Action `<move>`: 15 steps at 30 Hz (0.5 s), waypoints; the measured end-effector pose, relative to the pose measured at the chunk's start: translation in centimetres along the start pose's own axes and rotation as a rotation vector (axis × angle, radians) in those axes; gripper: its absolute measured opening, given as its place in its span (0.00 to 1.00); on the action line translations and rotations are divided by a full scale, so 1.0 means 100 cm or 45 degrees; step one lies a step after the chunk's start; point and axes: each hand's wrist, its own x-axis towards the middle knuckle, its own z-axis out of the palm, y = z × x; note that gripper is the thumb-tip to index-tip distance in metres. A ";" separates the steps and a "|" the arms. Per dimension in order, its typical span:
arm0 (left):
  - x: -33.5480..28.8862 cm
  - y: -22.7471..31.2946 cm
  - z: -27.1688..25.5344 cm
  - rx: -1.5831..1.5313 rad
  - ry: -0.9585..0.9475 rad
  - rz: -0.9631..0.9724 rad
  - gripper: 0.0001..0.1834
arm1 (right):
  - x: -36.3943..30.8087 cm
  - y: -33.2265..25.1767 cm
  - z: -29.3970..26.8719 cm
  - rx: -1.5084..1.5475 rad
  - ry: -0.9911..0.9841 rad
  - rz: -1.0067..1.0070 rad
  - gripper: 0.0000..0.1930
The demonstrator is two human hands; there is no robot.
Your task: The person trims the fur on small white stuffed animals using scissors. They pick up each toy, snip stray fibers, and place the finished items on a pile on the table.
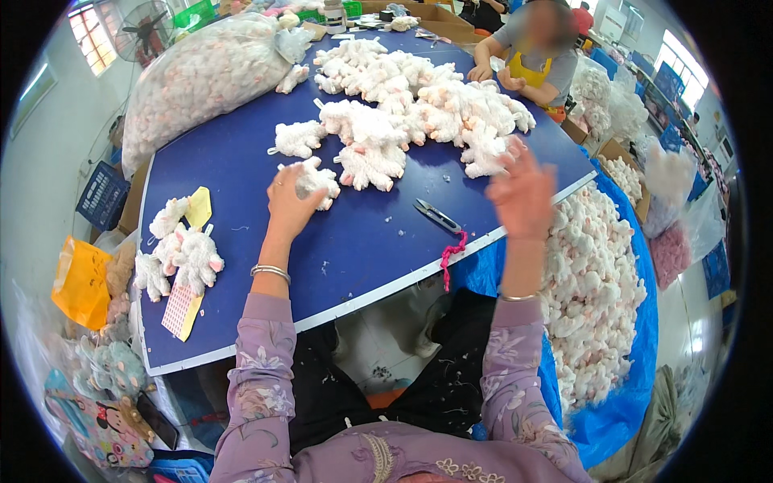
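Well to the left of the snips (pixel 437 216), four white toys (pixel 197 259) lie bunched with yellow paper (pixel 198 208) and a card of pink marks (pixel 179 312). Up and left of the snips, farther off, a clear sack (pixel 211 80) bulges with more of them.

Nearer, just left of the snips, is the toy at your left hand (pixel 295 199): a small fluffy toy (pixel 316 179), its plush white and curly, its stubby limbs ending in pale peach tips. Your thumb and fingers are at its near side, thumb against the plush; you can't tell from here whether they pinch it.

Beyond the snips spreads a heap (pixel 394 97) of the same white toys, tumbled at all angles. The snips carry a knotted pink cord (pixel 452 259). Right of them hovers your right hand (pixel 522 193), blurred, by the heap's near end; its grip can't be told. Farther right of the snips, a blue sheet (pixel 636 338) surrounds a deep pile (pixel 592 282) of white and peach pieces.
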 end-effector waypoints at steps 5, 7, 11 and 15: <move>0.001 0.012 -0.004 -0.224 -0.207 -0.181 0.29 | -0.005 0.097 0.028 -0.988 0.065 0.482 0.14; 0.002 0.023 -0.008 -0.505 -0.094 -0.331 0.28 | -0.010 0.113 0.033 -0.992 -0.060 0.523 0.14; -0.005 0.046 -0.016 -1.610 -0.117 -0.466 0.21 | -0.012 0.125 0.040 -1.082 -0.103 0.528 0.16; -0.023 0.072 -0.004 -2.050 -0.474 -0.683 0.20 | -0.009 0.133 0.044 -0.908 -0.034 0.404 0.23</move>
